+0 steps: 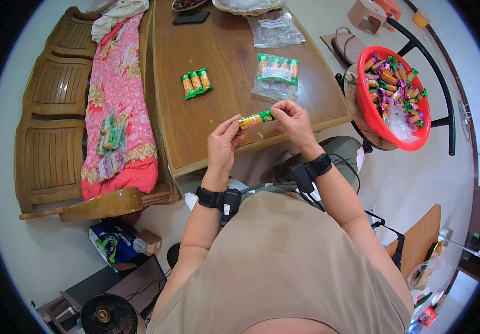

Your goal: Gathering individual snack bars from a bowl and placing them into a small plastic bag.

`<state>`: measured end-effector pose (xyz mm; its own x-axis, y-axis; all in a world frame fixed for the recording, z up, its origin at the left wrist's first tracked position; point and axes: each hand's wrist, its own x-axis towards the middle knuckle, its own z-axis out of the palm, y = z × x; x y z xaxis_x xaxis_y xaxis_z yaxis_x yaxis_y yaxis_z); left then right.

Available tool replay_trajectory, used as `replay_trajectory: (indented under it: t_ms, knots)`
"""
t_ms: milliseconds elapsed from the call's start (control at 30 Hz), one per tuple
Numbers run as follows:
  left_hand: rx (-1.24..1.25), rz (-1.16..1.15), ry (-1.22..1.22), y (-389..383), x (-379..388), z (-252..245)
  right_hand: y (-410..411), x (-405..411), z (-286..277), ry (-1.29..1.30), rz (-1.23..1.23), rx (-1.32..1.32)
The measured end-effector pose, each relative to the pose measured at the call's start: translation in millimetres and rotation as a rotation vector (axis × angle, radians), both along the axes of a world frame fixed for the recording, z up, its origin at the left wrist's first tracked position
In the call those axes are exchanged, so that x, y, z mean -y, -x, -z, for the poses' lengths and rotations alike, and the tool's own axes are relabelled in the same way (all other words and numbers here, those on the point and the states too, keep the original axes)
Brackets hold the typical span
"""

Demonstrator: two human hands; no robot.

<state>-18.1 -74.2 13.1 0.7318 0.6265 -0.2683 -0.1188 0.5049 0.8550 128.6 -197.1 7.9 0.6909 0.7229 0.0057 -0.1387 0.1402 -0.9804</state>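
My left hand [224, 140] and my right hand [293, 123] hold one green-and-yellow wrapped snack [256, 120] by its two ends, just over the near edge of the wooden table [223, 46]. Beyond my left hand, a row of three similar wrapped snacks [196, 83] lies on the tabletop. A clear plastic bag with several green-ended snacks [278, 72] lies flat beyond my right hand. Farther back is another clear plastic bag [276, 31], whose contents, if any, I cannot make out.
At the right, a red plastic basin [362, 100] of wrapped snacks rests on a round-seated chair. Filled bags [112, 142] lie on the pink floral cloth [117, 75] over the wooden bench at the left. A black flat object [190, 17] and a woven tray [248, 9] are at the table's back.
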Motion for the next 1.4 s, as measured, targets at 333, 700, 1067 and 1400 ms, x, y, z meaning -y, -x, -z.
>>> replay_trajectory:
  t_ms: [333, 700, 1067, 1400]
  knots:
    - [0.021, -0.059, 0.082, -6.7, 0.8, 14.0, 9.2, -4.1, -2.3, -0.016, 0.126, -0.042]
    - [0.028, -0.079, 0.102, -6.0, 4.8, 10.7, 0.9, 2.3, 10.9, 0.025, -0.013, -0.146]
    - [-0.055, -0.143, -0.168, -10.8, 0.3, 9.7, -0.2, 4.0, 8.8, 0.045, 0.019, -0.109]
    - [-0.182, -0.057, -0.283, -7.9, -1.8, 13.7, 6.0, -0.5, 12.2, 0.083, 0.081, -0.152]
